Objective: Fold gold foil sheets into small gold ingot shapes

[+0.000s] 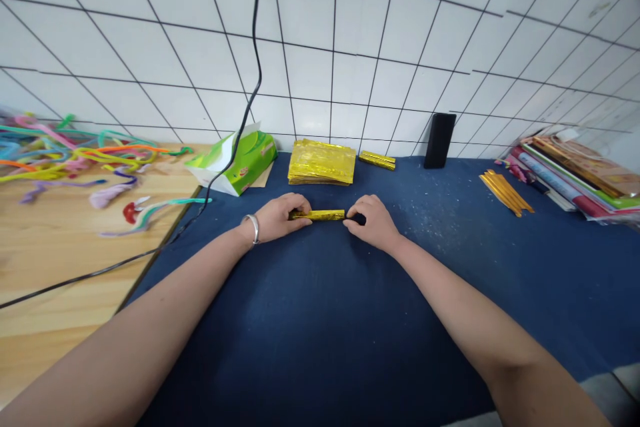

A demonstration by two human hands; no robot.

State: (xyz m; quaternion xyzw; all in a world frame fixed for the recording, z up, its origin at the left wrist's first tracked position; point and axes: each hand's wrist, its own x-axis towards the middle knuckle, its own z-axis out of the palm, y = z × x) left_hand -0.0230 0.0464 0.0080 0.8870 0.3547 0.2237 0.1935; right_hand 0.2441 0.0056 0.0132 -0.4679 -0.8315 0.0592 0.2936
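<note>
A narrow folded strip of gold foil paper (327, 215) lies crosswise in front of me, low over the dark blue tabletop. My left hand (280, 215), with a silver bangle at its wrist, is closed on the strip's left end, thumb in front and fingers behind. At the other end, my right hand (373, 221) has its fingers curled, thumb and forefinger pinching at the tip of the strip. Behind the hands sits a stack of gold foil sheets (321, 163). Another folded gold strip (377, 160) rests to the right of that stack.
A green tissue pack (245, 160) stands back left, with a black cable (257, 67) hanging across it. Colourful pipe cleaners (125, 150) cover part of the wooden table (60, 253). At right are a black phone-like slab (440, 140), several gold strips (505, 191) and stacked books (575, 170).
</note>
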